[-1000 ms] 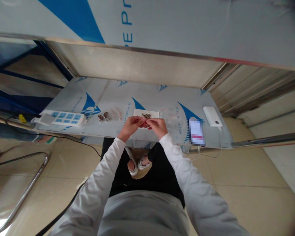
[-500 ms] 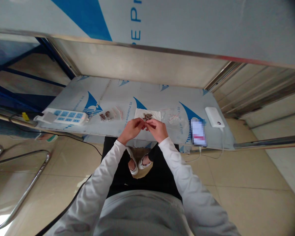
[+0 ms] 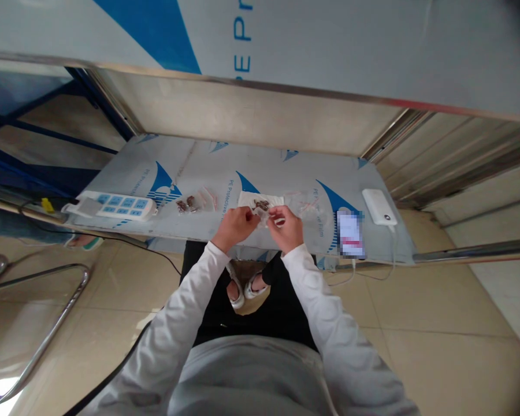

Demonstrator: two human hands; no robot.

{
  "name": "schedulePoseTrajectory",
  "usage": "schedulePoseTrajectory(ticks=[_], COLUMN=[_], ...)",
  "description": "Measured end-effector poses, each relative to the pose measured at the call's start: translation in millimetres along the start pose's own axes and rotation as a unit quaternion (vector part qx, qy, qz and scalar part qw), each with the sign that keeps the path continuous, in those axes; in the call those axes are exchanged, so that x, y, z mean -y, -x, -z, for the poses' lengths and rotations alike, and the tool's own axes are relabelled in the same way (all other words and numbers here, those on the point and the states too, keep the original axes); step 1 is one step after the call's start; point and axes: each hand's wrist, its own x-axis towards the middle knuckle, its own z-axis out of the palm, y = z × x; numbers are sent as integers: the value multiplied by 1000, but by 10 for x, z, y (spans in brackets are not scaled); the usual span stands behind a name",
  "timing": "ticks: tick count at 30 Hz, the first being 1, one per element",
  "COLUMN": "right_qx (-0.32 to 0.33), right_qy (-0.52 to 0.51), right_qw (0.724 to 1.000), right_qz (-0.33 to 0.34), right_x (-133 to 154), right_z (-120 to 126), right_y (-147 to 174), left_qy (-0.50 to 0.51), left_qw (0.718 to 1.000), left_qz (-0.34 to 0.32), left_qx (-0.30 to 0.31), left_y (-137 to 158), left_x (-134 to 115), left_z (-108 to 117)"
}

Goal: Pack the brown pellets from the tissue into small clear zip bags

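Observation:
My left hand [image 3: 238,226] is closed in a pinch at the near edge of the table, on a small clear plastic bag [image 3: 262,218]. From the other side my right hand [image 3: 286,227] pinches the same bag, its thumb and forefinger curled into a ring. Just beyond the fingers, a pile of small brownish metal pieces [image 3: 261,204] lies on a white sheet [image 3: 245,199]. What the bag contains is too small to make out.
Filled clear bags [image 3: 187,204] lie to the left, near a white power strip [image 3: 125,207]. On the right are more clear bags [image 3: 305,203], a phone [image 3: 350,233] and a white power bank [image 3: 378,207] with a cable. A film-covered shelf [image 3: 329,52] overhangs the table.
My hands have drawn slightly apart, the right one shifting rightward. The clear bag between them now shows, where before the fingertips met over it.

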Motion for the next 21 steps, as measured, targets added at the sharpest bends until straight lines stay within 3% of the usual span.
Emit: schedulePoseTrajectory(ticks=[3, 5, 11, 17, 19, 21], right_qx=[153, 216, 167, 182, 193, 213], right_qy=[-144, -189, -237, -237, -170, 0], right_qw=[976, 955, 956, 954, 966, 974], right_qz=[62, 68, 41, 7, 33, 81], right_x=[-29, -50, -89, -197, -251, -300], right_z=[74, 85, -85, -131, -107, -74], right_y=[-43, -95, -224, -327, -426, -571], left_qy=[60, 106, 152, 11, -34, -62], left_qw=[998, 994, 988, 1000, 999, 997], left_qz=[-19, -24, -25, -24, 0, 45], left_qx=[12, 25, 21, 0, -9, -23], left_y=[-57, -91, -134, -149, -165, -190], left_x=[-22, -39, -49, 25, 104, 246], left_z=[127, 191, 223, 231, 237, 236])
